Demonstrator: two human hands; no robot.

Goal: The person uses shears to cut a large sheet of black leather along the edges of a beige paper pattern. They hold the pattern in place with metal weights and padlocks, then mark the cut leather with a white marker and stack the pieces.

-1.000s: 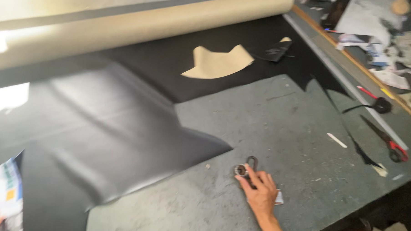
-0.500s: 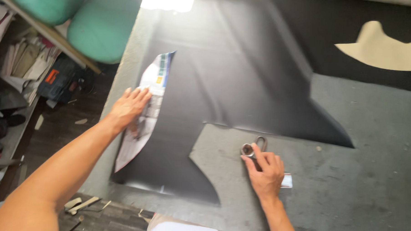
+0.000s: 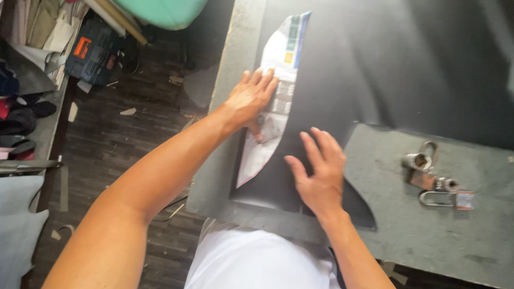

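Observation:
A large black sheet of material [image 3: 396, 69] lies spread over the grey table [image 3: 470, 237]. At its left edge a curved printed paper pattern [image 3: 283, 54] lies on it. My left hand [image 3: 253, 96] presses flat on the paper pattern, fingers together. My right hand [image 3: 319, 169] rests flat on the black sheet just right of the pattern, fingers spread, holding nothing. A bunch of metal padlocks and weights [image 3: 432, 176] sits on the bare table to the right of my right hand.
The table's left edge [image 3: 224, 103] drops to a dark wooden floor [image 3: 126, 151] with scraps. A green cushion-like roll [image 3: 165, 4] lies above left. Shelves with stacked materials and a tool case [image 3: 92, 53] stand at the far left.
My right hand has left the metal padlocks and moved left onto the black sheet beside the pattern. My left hand stays on the paper pattern. The view has moved closer and leftward.

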